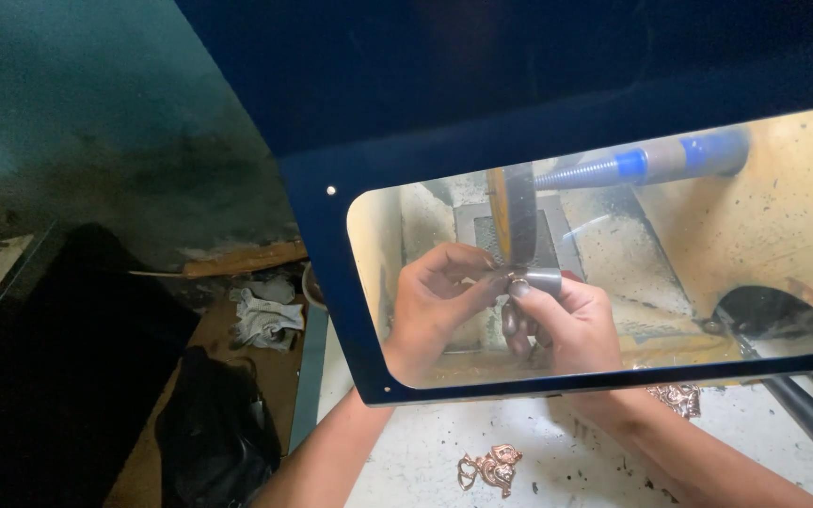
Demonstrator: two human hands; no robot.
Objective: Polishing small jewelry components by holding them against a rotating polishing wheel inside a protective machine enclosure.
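A dark blue polishing hood (519, 85) fills the upper right of the view, its clear window (783, 235) running from about ten o'clock to three o'clock and showing a dusty, yellow-lit chamber. Inside, at twelve o'clock from the hands, a thin buffing wheel (518, 214) stands on edge on a threaded spindle (604, 171) that runs off toward two o'clock into a blue and grey sleeve. Below the hood the white speckled bench (566, 452) carries a cluster of copper-coloured ornate castings (491, 468) at six o'clock and more of the same (677, 399) at five o'clock, just under the hood's rim. Off at nine o'clock, lower down, lie a crumpled pale rag (265, 315) and a black bag (214, 433). Both forearms pass under the hood. The left hand (430, 301) pinches with thumb and forefingers closed, and the right hand (566, 325), fingertips darkened, closes in from four o'clock; together they grip a small metal piece (517, 279) pressed to the wheel's lower edge, dead centre of the window. The piece is mostly hidden by the fingers, so its shape cannot be told. It is judged light, stiff and hard, probably slick with compound and prone to snatching, so it wants a firm pinch at its outer edges from both sides, fingertips kept clear of the wheel.
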